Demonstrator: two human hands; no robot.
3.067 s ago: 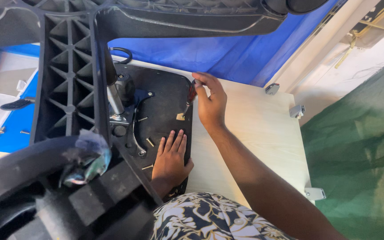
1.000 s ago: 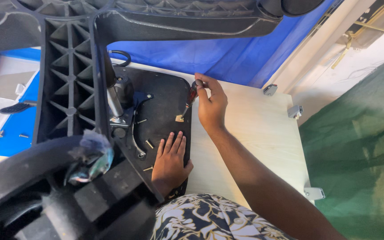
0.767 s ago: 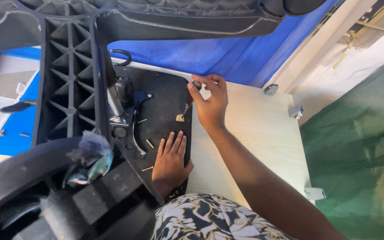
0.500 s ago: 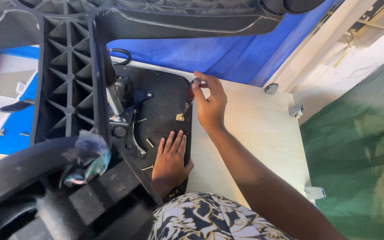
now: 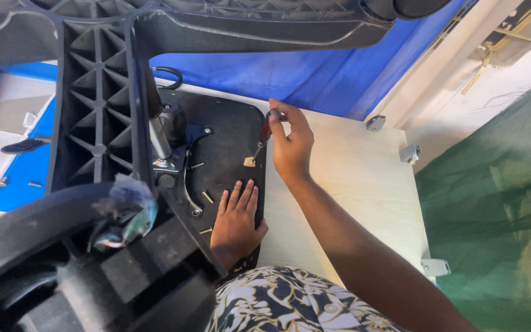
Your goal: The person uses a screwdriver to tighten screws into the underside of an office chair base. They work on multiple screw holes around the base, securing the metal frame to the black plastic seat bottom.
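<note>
An upturned black chair seat [image 5: 232,132] lies on a pale wooden board [image 5: 351,184]. My right hand [image 5: 290,144] grips a red-handled screwdriver [image 5: 264,132], its tip set on a small brass plate [image 5: 250,162] near the seat's right edge. My left hand [image 5: 238,215] rests flat on the seat's underside, fingers together, holding nothing. A few loose screws [image 5: 207,197] lie on the seat beside it. The metal tilt mechanism [image 5: 176,157] with its gas cylinder [image 5: 158,132] stands left of both hands.
The black star-shaped chair base [image 5: 93,117] and a castor wheel [image 5: 50,258] fill the left and top of the view. Blue sheeting [image 5: 314,77] lies behind the board, green sheeting [image 5: 499,203] to the right. Small metal brackets [image 5: 410,152] sit at the board's right edge.
My right hand has shifted slightly around the screwdriver handle, fingers regripping, while the tip stays on the brass plate. The left hand has not moved.
</note>
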